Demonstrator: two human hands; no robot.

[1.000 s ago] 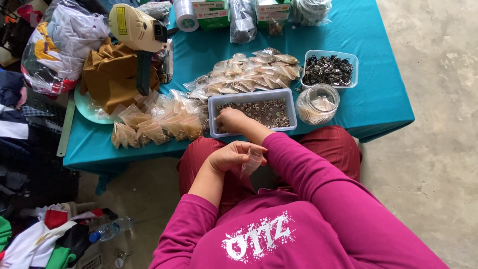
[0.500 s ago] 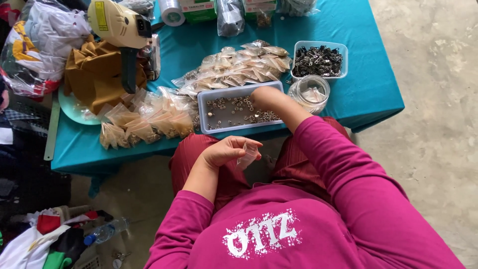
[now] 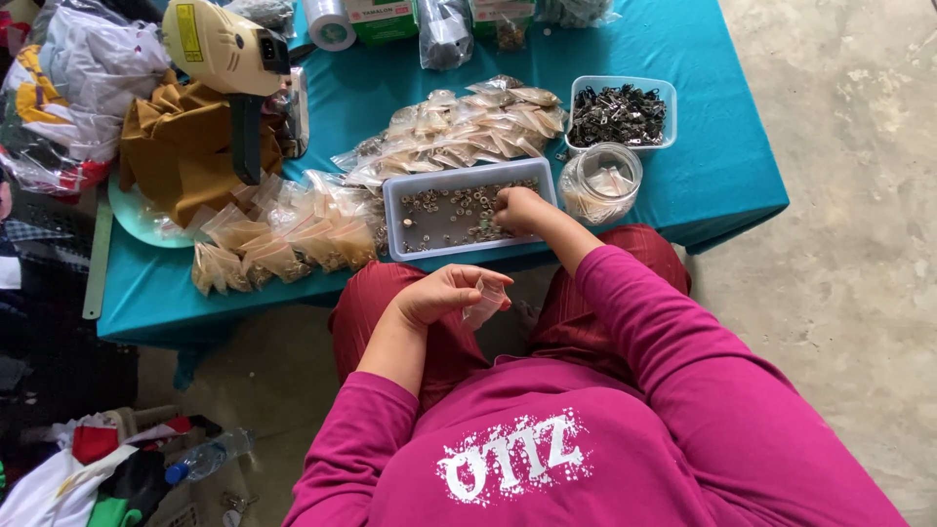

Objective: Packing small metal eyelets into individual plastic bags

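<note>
My left hand (image 3: 441,295) is over my lap and pinches a small clear plastic bag (image 3: 485,300) by its top. My right hand (image 3: 517,208) reaches into the right part of a grey rectangular tray (image 3: 410,185). Its fingers are bunched down on the small metal rings and washers (image 3: 444,207) lying in the tray. The tray sits at the near edge of a table with a teal cloth (image 3: 683,176). I sit in a magenta long-sleeved shirt and red trousers.
Filled small bags lie in piles behind the tray (image 3: 459,122) and to its left (image 3: 283,234). At the right are a clear tub of dark metal parts (image 3: 619,112) and a round clear container (image 3: 600,182). A yellow tool (image 3: 220,49) and brown cloth (image 3: 181,146) are at the left; clutter covers the floor.
My right hand moved from the left part of the tray to its right part. My left hand kept hold of the small bag over my lap.
</note>
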